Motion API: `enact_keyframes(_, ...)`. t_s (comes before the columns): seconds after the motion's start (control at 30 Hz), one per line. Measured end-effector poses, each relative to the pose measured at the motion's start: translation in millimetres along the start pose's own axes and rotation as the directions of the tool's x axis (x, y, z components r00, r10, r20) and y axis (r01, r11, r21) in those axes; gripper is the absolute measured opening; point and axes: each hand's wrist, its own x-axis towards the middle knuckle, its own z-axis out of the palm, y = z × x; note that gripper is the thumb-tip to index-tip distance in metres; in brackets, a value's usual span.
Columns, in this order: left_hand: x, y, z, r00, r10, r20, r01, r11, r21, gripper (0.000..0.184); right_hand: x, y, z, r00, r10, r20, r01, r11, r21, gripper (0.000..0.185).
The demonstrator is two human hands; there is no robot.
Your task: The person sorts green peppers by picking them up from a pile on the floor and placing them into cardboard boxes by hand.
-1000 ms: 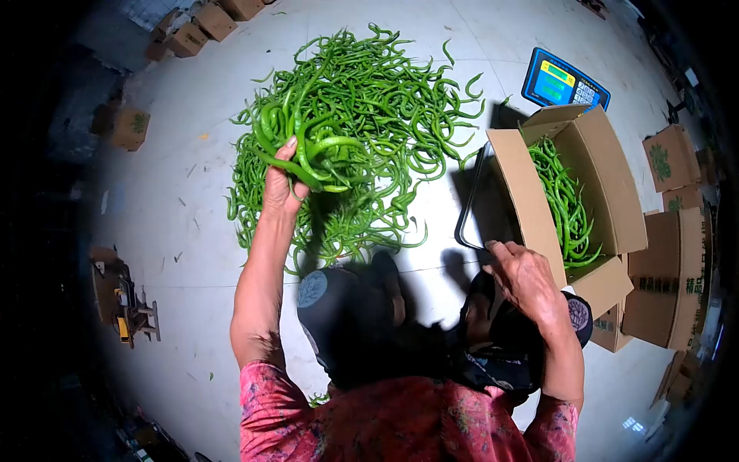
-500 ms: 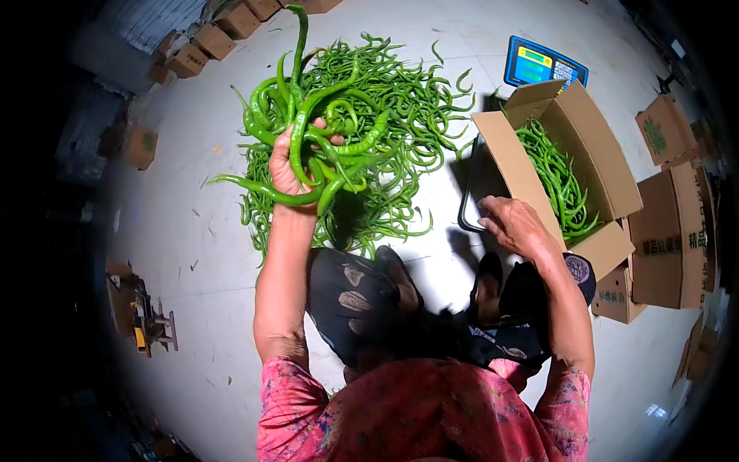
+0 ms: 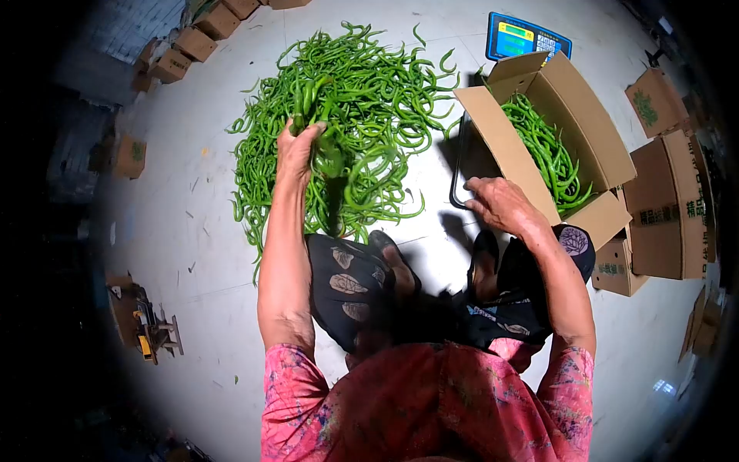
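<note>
A large heap of long green peppers (image 3: 369, 85) lies spread on the pale floor. Over its left part, my left hand (image 3: 296, 154) is closed round a bunch of green peppers (image 3: 329, 150), some of them blurred. My right hand (image 3: 500, 204) is beside the near left corner of an open cardboard box (image 3: 508, 142), its fingers bent near the black rim of the scale platform (image 3: 456, 173); whether they grip anything is not clear. Inside the box lie more green peppers (image 3: 543, 150).
A blue scale display (image 3: 527, 38) stands behind the box. Other cardboard boxes (image 3: 662, 208) are at the right, with more (image 3: 195, 44) at the upper left. A small wooden stool-like object (image 3: 158, 335) sits at the lower left. My knees and feet are below the heap.
The bunch in my left hand rose toward the camera, then came down closer to the heap. The view has shifted, and my right hand has stayed beside the box.
</note>
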Motion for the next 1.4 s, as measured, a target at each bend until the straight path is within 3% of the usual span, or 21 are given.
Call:
enact_keyframes(0.03, 3, -3, -4, 0.999, -0.044, -0.018, 0.044, 0.999, 0.013, 0.030, 1, -1, 0, 1.000, -0.004, 0.007, 0.004, 1.000, -0.016, 0.024)
enact_keyframes(0.1, 5, -8, -11, 1.000, 0.028, -0.011, -0.026, 0.986, 0.163, 0.029, 1, -2, 0, 1.000, 0.003, 0.018, -0.002, 0.999, -0.043, 0.022)
enact_keyframes(0.17, 26, -32, -32, 0.979, 0.194, -0.065, -0.095, 0.714, 0.694, 0.037, 1, -1, 4, 0.999, 0.008, 0.032, -0.006, 0.999, -0.053, 0.021)
enact_keyframes(0.2, 20, -25, -28, 0.979, 0.182, -0.090, -0.035, 0.584, 0.811, 0.043, 4, -1, 4, 0.999, 0.004, 0.037, -0.001, 0.998, -0.062, 0.021)
enact_keyframes(0.3, 12, -11, -19, 0.935, 0.341, -0.099, -0.080, 0.475, 0.877, 0.041, 5, -3, 4, 0.999, 0.006, 0.044, -0.004, 0.999, -0.049, 0.021)
enact_keyframes(0.33, 10, -7, -16, 0.959, 0.265, -0.100, -0.130, 0.726, 0.675, 0.034, 4, -3, 4, 0.998, 0.019, 0.055, -0.016, 0.999, -0.049, 0.022)
enact_keyframes(0.4, 2, 1, -13, 0.995, 0.100, -0.030, -0.089, 0.964, 0.253, 0.020, 5, -4, 4, 0.996, 0.027, 0.081, -0.023, 0.998, -0.053, 0.022)
enact_keyframes(0.43, -4, 3, -9, 1.000, 0.027, 0.009, -0.027, 0.999, 0.017, 0.017, 6, -5, 2, 0.996, 0.018, 0.090, -0.014, 0.999, -0.037, 0.023)
enact_keyframes(0.5, -21, 14, 0, 0.984, -0.026, 0.176, 0.077, 0.954, -0.289, 0.020, 5, -5, -1, 0.994, 0.009, 0.107, -0.008, 1.000, -0.005, 0.025)
enact_keyframes(0.53, -23, 20, 3, 0.935, -0.120, 0.333, 0.278, 0.832, -0.480, 0.023, 4, -4, -1, 0.993, 0.008, 0.115, -0.012, 0.999, 0.034, 0.026)
enact_keyframes(0.57, -32, 23, 6, 0.914, -0.027, 0.405, 0.275, 0.776, -0.568, 0.030, 4, -4, -2, 0.992, 0.005, 0.125, -0.014, 0.997, 0.074, 0.027)
enact_keyframes(0.73, -63, 34, 43, 0.855, 0.095, 0.510, 0.370, 0.577, -0.728, 0.042, 5, -10, -4, 0.994, -0.102, 0.032, 0.091, 0.966, 0.243, 0.034)
enact_keyframes(0.83, -70, 35, 53, 0.839, 0.086, 0.537, 0.381, 0.612, -0.694, 0.045, 5, -16, -13, 0.999, -0.044, 0.026, 0.029, 0.907, 0.421, 0.033)
enact_keyframes(0.87, -70, 34, 54, 0.832, 0.085, 0.548, 0.395, 0.602, -0.694, 0.044, 6, -19, -13, 0.999, -0.017, -0.049, 0.038, 0.883, 0.468, 0.033)
enact_keyframes(1.1, -70, 32, 65, 0.810, 0.093, 0.578, 0.434, 0.568, -0.699, 0.043, 13, -40, -25, 0.930, 0.035, -0.366, 0.179, 0.827, 0.533, 0.023)
enact_keyframes(1.27, -74, 28, 75, 0.805, 0.052, 0.591, 0.457, 0.583, -0.672, 0.043, 28, -70, -28, 0.847, -0.096, -0.523, 0.367, 0.817, 0.445, 0.030)
enact_keyframes(1.3, -75, 26, 78, 0.809, 0.030, 0.587, 0.456, 0.596, -0.661, 0.043, 33, -73, -26, 0.793, -0.127, -0.595, 0.410, 0.834, 0.368, 0.030)
enact_keyframes(1.4, -77, 18, 84, 0.785, 0.007, 0.619, 0.460, 0.663, -0.591, 0.043, 40, -71, -14, 0.846, -0.090, -0.526, 0.362, 0.821, 0.442, 0.029)
